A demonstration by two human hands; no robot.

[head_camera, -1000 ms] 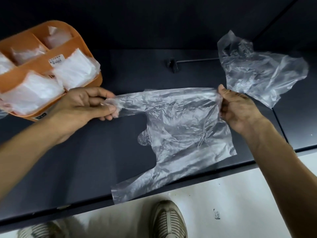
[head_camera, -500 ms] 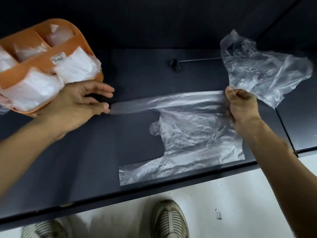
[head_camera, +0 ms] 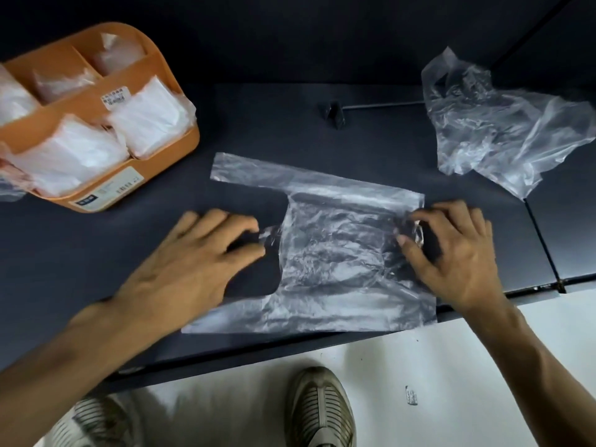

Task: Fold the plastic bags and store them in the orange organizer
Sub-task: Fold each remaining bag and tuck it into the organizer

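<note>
A clear plastic bag (head_camera: 338,259) lies spread flat on the dark desk (head_camera: 322,140) at the near edge, handles pointing to 9 o'clock, presumably smoothed for folding. The left hand (head_camera: 193,269) pinches the film at the handle cut-out; the right hand (head_camera: 451,253) pinches the opposite edge at 3 o'clock, keeping the sheet taut. A crumpled bag (head_camera: 503,124) waits at 2 o'clock. The orange organizer (head_camera: 154,72), at 10 o'clock, already holds folded bags.
</note>
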